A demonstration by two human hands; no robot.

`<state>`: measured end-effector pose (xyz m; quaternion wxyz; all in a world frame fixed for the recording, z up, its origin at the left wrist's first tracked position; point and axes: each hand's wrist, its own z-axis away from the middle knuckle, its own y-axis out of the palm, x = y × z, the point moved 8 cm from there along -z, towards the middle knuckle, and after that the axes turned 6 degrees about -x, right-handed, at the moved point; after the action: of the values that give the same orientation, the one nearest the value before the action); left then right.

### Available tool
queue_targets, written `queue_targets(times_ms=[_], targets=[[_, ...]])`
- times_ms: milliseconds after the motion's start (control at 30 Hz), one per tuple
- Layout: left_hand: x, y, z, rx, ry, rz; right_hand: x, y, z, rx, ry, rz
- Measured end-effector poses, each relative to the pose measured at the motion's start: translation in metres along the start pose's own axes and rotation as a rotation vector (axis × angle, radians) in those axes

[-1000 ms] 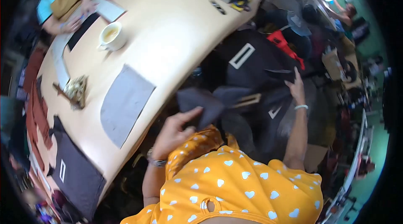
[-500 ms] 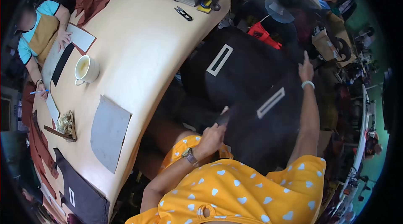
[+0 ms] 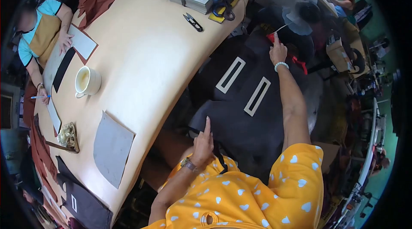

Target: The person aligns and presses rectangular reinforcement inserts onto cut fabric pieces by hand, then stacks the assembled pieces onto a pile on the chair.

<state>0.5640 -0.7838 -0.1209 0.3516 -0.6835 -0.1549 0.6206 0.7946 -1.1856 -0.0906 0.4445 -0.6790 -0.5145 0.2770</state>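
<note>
Two dark leather-like pieces lie overlapping beside the table. The rear piece has a pale slim rectangular frame (image 3: pixel 220 88); the nearer dark piece (image 3: pixel 231 130) has a similar pale frame (image 3: pixel 249 112). My left hand (image 3: pixel 202 146), with a watch at its wrist, is at the nearer piece's left edge, index finger stretched out and the other fingers curled on it. With a beaded bracelet at the wrist, my right hand (image 3: pixel 279 53) is at the far right edge, index finger extended and the rest closed on the material. The gripped edges are mostly hidden by my fingers.
On the table (image 3: pixel 141 57) at my left are a cup (image 3: pixel 89 82), a grey panel (image 3: pixel 112 149), thread snips (image 3: pixel 193 22) and scissors (image 3: pixel 223 12). A co-worker (image 3: pixel 45 35) holds a pen across the table. Beyond my right hand stands a fan (image 3: pixel 307 13).
My right hand has moved left and farther from me, and my left hand slightly down and left. The nearer dark piece has shifted, so its pale frame lies closer to the other one.
</note>
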Motion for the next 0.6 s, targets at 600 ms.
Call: queue_targets(times_ms=[600], targets=[[-0.008, -0.095, 0.025, 0.243, 0.013, 0.256, 0.314, -0.175, 0.071, -0.281, -0.280, -0.884]])
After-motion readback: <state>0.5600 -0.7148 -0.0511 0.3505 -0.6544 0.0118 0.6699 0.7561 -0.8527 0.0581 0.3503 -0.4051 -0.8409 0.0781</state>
